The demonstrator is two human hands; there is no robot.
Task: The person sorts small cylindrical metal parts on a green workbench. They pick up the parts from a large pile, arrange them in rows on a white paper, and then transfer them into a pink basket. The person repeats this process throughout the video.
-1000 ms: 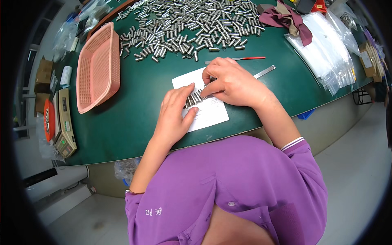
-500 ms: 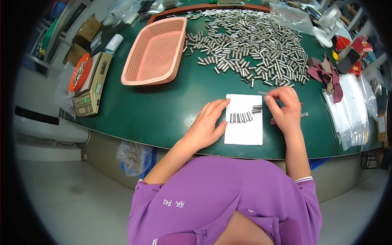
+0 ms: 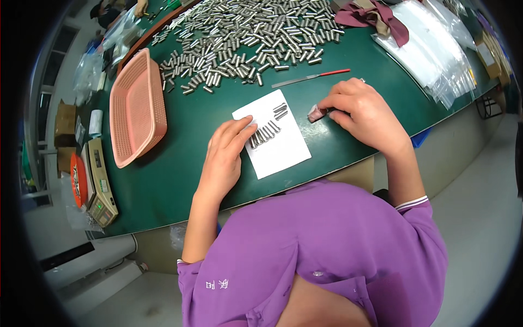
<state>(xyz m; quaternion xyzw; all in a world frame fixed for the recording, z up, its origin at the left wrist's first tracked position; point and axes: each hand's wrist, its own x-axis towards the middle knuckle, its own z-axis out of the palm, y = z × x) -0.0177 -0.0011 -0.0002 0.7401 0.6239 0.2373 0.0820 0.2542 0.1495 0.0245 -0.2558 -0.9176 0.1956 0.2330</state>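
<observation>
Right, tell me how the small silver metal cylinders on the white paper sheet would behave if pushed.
The small silver metal cylinders seem apt to roll sideways, being round and lying on their sides. Their smooth, bright surfaces suggest they could be slippery. The white paper sheet beneath looks thin and flat, so it might shift with them.

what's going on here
A person's left hand lies with its fingers over the left edge of a white rectangular paper sheet. On the sheet are a row of short silver metal pins and a smaller group. The right hand is right of the sheet, its fingers at a small pale-pink object; whether they grip it is unclear. Beyond lies a spread of silver metal cylinders.
</observation>
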